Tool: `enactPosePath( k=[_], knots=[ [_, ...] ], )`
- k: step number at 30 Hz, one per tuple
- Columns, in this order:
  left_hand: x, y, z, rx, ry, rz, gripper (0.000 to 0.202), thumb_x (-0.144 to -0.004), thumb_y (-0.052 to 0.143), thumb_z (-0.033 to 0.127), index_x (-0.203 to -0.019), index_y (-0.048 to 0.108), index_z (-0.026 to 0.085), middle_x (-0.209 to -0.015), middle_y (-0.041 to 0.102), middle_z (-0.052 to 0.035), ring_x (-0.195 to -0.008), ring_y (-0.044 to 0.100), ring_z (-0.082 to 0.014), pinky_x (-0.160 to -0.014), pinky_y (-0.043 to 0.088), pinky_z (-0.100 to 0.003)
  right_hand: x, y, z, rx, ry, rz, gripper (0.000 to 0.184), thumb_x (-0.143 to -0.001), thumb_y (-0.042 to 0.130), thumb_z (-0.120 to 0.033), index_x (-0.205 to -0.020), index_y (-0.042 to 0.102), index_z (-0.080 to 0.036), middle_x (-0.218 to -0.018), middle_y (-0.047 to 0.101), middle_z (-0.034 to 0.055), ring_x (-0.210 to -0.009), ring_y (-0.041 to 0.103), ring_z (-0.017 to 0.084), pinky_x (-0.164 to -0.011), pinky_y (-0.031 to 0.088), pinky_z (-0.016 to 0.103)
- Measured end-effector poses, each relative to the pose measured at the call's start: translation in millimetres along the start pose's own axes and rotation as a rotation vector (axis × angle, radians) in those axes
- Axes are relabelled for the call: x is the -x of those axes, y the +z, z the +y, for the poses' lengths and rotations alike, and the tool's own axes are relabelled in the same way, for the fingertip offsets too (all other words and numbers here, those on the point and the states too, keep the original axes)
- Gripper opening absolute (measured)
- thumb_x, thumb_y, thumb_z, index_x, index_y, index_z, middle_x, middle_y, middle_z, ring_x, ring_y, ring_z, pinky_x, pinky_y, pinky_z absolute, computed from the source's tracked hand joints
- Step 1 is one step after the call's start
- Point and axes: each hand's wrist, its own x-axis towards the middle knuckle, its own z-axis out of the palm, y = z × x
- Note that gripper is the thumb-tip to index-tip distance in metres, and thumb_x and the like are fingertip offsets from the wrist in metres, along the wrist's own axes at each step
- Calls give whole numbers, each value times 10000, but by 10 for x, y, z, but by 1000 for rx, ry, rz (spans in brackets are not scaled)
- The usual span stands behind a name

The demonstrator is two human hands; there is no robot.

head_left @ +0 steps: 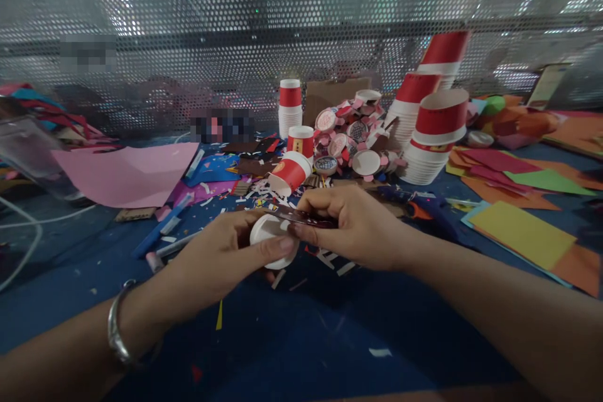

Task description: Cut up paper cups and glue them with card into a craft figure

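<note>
My left hand (230, 248) is closed around a small white paper cup piece (264, 235), its round side turned up and the thumb pressed across it. In my right hand (348, 226) is a dark, glossy, narrow tool (311, 218), pinched between thumb and fingers. The tool's thin end lies over the cup piece's upper edge; its exact kind is hard to make out. Just beyond my hands, a red and white paper cup (291, 173) lies tipped over among paper scraps. Another red and white cup (301, 138) stands behind it.
Stacks of paper cups (436, 132) stand at the right, beside a heap of cut cup bottoms (351, 132). Coloured paper sheets (522, 232) lie at the right, a pink sheet (136, 173) at the left. A perforated metal screen (264, 31) rises behind the blue table (339, 339).
</note>
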Motion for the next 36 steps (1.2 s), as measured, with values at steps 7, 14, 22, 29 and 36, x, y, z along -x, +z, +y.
enactPosePath(
  k=[7, 14, 22, 29, 36],
  knots=[
    [-18, -19, 9, -140, 31, -79, 282, -923, 677, 416, -775, 735, 183, -670, 650, 12, -540, 577, -113, -444, 518, -179, 2, 0, -15, -83, 78, -158, 262, -887, 765, -324, -777, 602, -150, -646, 471, -68, -585, 381, 84, -522, 291, 222],
    [36, -54, 42, -68, 25, -193, 298, -930, 700, 411, -756, 733, 170, -662, 682, 0, -517, 570, -76, -453, 460, -132, 12, -45, -56, -300, 31, -304, 342, -944, 699, -452, -825, 602, -147, -743, 541, -34, -656, 441, 95, -601, 361, 234],
    [46, 2, 53, 113, -164, -280, 106, -808, 846, 255, -797, 773, 178, -657, 732, 14, -564, 675, -87, -538, 564, -138, -1, -85, -42, -246, 46, -349, 387, -912, 731, -496, -807, 599, -148, -748, 526, -33, -680, 441, 96, -611, 353, 233],
    [61, 27, 39, 254, -161, -251, 185, -774, 879, 298, -798, 754, 164, -755, 787, -20, -590, 717, -116, -514, 590, -162, -14, -81, -71, -330, 41, -330, 352, -871, 790, -442, -797, 609, -151, -717, 544, -43, -645, 445, 90, -599, 365, 229],
    [2, -7, 10, 191, -146, -129, 248, -771, 887, 352, -804, 725, 168, -688, 764, -7, -581, 662, -79, -525, 523, -113, -38, -46, 6, -297, 21, -187, 344, -842, 819, -432, -797, 613, -159, -726, 539, -50, -664, 446, 95, -624, 369, 229]
  ],
)
